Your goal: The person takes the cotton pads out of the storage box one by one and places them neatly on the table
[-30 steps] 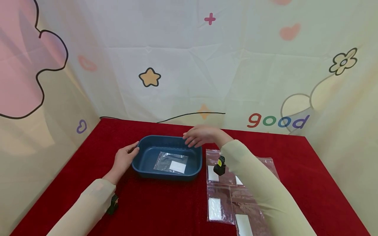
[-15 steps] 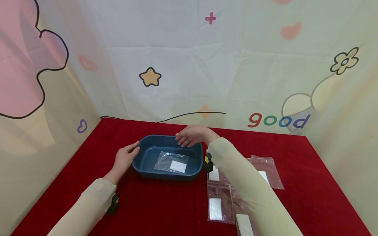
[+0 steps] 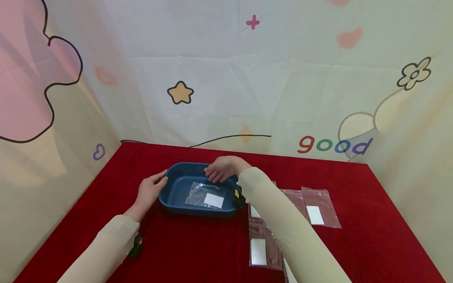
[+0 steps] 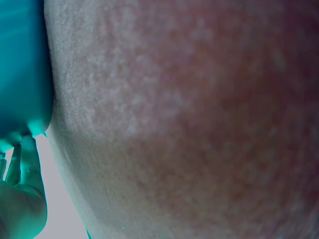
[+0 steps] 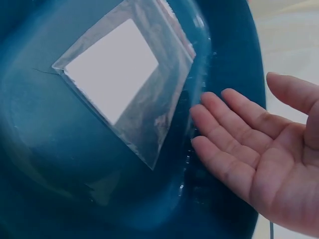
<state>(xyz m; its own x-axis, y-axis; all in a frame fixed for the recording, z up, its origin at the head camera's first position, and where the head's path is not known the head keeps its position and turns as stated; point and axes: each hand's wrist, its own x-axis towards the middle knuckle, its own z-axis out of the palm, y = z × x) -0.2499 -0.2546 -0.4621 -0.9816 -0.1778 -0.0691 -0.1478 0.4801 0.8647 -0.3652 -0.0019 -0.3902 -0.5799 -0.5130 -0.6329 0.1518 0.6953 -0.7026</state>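
Note:
A blue plastic basin (image 3: pixel 198 211) sits on the red cloth. My left hand (image 3: pixel 148 192) holds its left end, thumb at the rim; the left wrist view shows extended fingers (image 4: pixel 30 164) against the basin wall. My right hand (image 3: pixel 223 168) hovers over the basin's far right part. Palm turned inward, its fingers are spread a little and relaxed, with nothing in them. Inside the basin lies a clear zip bag (image 3: pixel 198 192) holding a white rectangular piece (image 3: pixel 214 200). In the right wrist view the fingertips (image 5: pixel 199 114) point toward this bag, apart from it.
Several more clear bags with white pieces lie right of the basin, including one bag (image 3: pixel 329 196) at the far right and another (image 3: pixel 270 247) nearer the front. The right sleeve (image 3: pixel 283 224) covers part of them. A patterned curtain (image 3: pixel 226 78) stands behind the table.
My right hand has moved left and slightly down over the basin, its sleeve uncovering the bag at the far right. My left hand, the basin and the bag inside stay put.

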